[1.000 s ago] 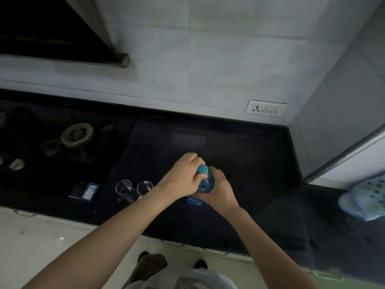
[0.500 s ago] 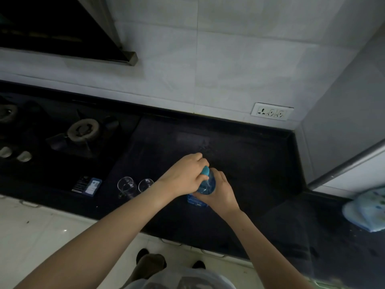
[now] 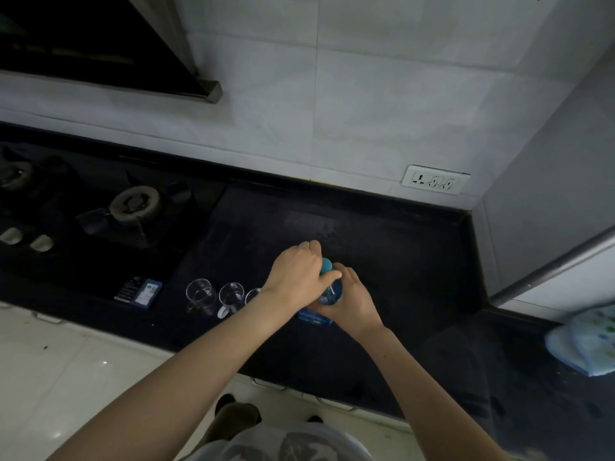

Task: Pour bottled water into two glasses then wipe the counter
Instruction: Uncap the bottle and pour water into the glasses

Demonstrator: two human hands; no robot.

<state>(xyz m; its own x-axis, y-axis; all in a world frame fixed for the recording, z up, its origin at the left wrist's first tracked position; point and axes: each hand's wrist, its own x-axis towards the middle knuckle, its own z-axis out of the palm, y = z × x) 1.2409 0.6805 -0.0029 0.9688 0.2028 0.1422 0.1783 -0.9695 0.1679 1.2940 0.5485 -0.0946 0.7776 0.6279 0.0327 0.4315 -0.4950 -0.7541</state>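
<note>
Water bottle (image 3: 329, 294), clear blue, upright on the black counter (image 3: 399, 261) near its front edge; right hand (image 3: 352, 302) wrapped round the body, left hand (image 3: 296, 277) curled over the teal cap (image 3: 325, 265). Three clear glasses (image 3: 229, 296) in a row just left of the bottle, the nearest partly hidden by the left wrist. Beyond them a small card (image 3: 139, 292) and a gas stove (image 3: 133, 207); a patterned blue cloth (image 3: 585, 344) lies far right, and a wall socket (image 3: 434, 180) sits behind.

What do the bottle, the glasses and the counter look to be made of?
Bottle: blue-tinted clear plastic, probably; see-through body, opaque teal cap. Glasses: clear glass, apparently; transparent walls with bright rims. Counter: dark polished stone, likely; faint sheen.
</note>
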